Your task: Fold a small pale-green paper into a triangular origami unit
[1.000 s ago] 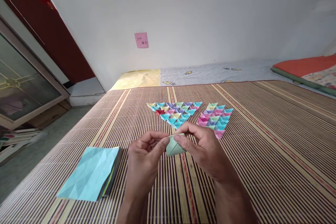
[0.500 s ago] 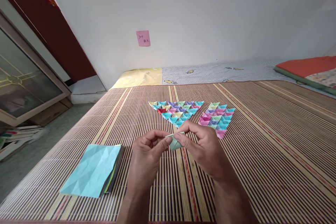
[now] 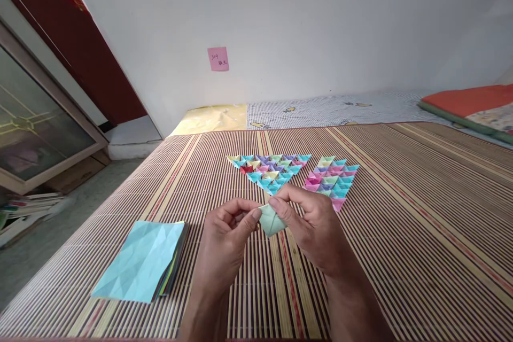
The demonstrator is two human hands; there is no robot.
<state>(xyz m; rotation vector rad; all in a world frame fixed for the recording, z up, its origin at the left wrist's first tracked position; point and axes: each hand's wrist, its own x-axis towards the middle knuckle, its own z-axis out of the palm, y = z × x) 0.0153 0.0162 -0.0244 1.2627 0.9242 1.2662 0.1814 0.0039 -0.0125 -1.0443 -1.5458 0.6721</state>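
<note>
A small piece of pale green folded paper (image 3: 271,221) is held in the air over the striped mat (image 3: 256,310). Its left edge is pinched between the thumb and forefinger of my left hand (image 3: 230,235). My right hand (image 3: 310,224) grips its upper right edge the same way, its thumb on the near face. Just beyond my fingers lie folded paper boats in rows, one triangular group (image 3: 271,175) and, to its right, a slanted group (image 3: 332,175). Part of each group's near end is close behind my right hand.
On the left of the mat sits a stack of creased paper sheets (image 3: 138,262), light blue on top. A pink note (image 3: 218,59) is stuck on the white wall. Folded orange bedding (image 3: 473,100) lies at the far right. The mat's left edge drops to a grey floor (image 3: 108,184).
The green paper has tilted and shows more of its face, its lower point hanging further down. Both hands keep their pinch and have shifted only slightly.
</note>
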